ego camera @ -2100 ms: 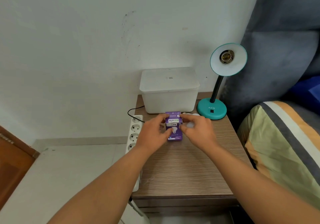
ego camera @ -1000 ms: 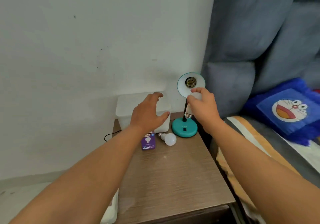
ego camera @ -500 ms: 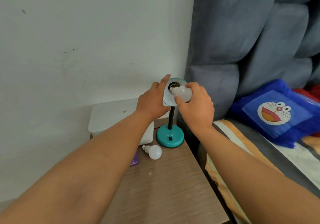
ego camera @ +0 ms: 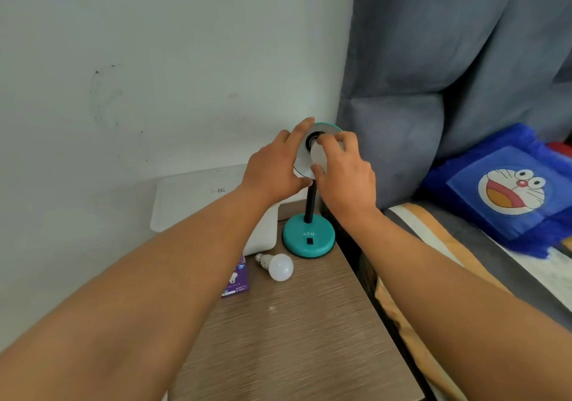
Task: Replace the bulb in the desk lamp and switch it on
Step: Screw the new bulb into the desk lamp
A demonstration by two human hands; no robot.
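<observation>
A teal desk lamp stands at the back right of the wooden bedside table, its round base (ego camera: 309,239) carrying a black switch. My left hand (ego camera: 274,168) grips the left rim of the lamp shade (ego camera: 322,128). My right hand (ego camera: 343,171) is shut on a white bulb (ego camera: 318,156) whose screw end sits at the dark socket (ego camera: 311,140) inside the shade. A second white bulb (ego camera: 278,266) lies on the table in front of the base. Next to it lies a purple bulb box (ego camera: 236,280), partly hidden by my left forearm.
A white lidded storage box (ego camera: 192,196) sits against the wall behind my left arm. The wooden table (ego camera: 297,338) stretches toward me. Right of it are a grey padded headboard (ego camera: 433,91), a striped pillow (ego camera: 433,239) and a blue cartoon cushion (ego camera: 507,190).
Both hands left the purple box; my right hand carried a bulb up to the shade while my left took the rim. Since half a second ago the bulb has moved into the socket.
</observation>
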